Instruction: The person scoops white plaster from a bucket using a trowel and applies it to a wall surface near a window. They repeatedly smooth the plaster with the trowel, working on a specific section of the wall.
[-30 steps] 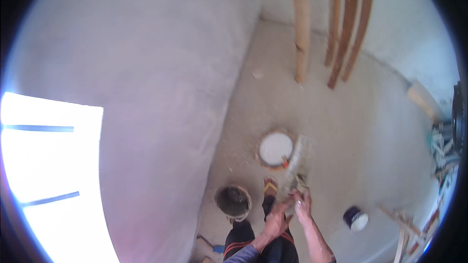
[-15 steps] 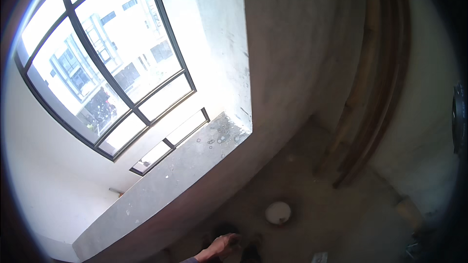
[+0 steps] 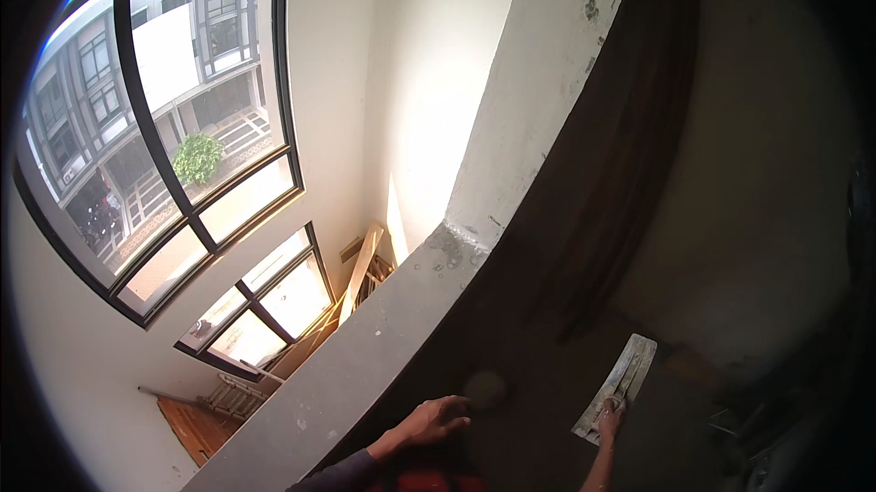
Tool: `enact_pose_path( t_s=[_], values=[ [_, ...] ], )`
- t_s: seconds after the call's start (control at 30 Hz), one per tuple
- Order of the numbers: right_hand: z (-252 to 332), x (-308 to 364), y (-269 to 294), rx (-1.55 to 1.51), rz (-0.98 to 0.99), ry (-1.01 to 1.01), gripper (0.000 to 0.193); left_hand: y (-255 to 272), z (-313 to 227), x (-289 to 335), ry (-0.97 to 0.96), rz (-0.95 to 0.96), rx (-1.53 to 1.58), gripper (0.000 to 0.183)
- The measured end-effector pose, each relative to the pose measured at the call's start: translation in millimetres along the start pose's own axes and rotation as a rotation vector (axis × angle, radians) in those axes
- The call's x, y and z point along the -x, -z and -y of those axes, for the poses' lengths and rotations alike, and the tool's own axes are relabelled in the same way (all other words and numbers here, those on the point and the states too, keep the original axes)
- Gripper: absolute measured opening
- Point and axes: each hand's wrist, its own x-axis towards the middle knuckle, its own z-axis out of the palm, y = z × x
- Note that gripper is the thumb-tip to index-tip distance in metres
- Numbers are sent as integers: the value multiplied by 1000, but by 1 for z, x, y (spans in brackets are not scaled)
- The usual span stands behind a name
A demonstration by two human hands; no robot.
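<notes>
My right hand (image 3: 611, 421) is closed round the handle of a plastering trowel (image 3: 637, 360). The trowel has a long, pale, stained blade, tilted up and away from me. My left hand (image 3: 440, 421) hangs in the air beside the ledge, fingers a little bent and apart, with nothing visible in it. Just past its fingertips, lower down in the shade, is a pale round thing (image 3: 486, 390), too dim to tell its kind.
A grey concrete ledge (image 3: 365, 337) runs diagonally on my left and turns a corner upward. Beyond it, far below, lie wooden boards (image 3: 365, 264) and a ladder-like frame (image 3: 233, 396). Tall black-framed windows (image 3: 187, 209) fill the far wall. Dark long timbers (image 3: 620, 172) stand at the right.
My right hand has come into view with the trowel. My left hand has moved up and right, and its fingers have loosened. The view has shifted, showing more below the ledge.
</notes>
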Motion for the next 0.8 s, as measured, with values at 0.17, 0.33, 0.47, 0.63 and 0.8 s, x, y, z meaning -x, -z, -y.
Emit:
enact_pose_path(
  t_s=[0.17,0.33,0.47,0.63,0.8],
  values=[
    [164,46,40,93,-3,373,71,-4,30,-32,-127,148,-193,54],
    [326,117,65,343,-278,729,61,-14,39,-39,-253,258,-190,58],
    [415,151,94,374,-442,1030,46,-26,50,-55,-241,329,-260,59],
    [483,187,111,502,-484,1146,37,-86,127,-113,-296,450,-314,51],
    [537,213,92,595,-491,1232,42,-110,204,-133,-219,303,-403,35]
  ],
)
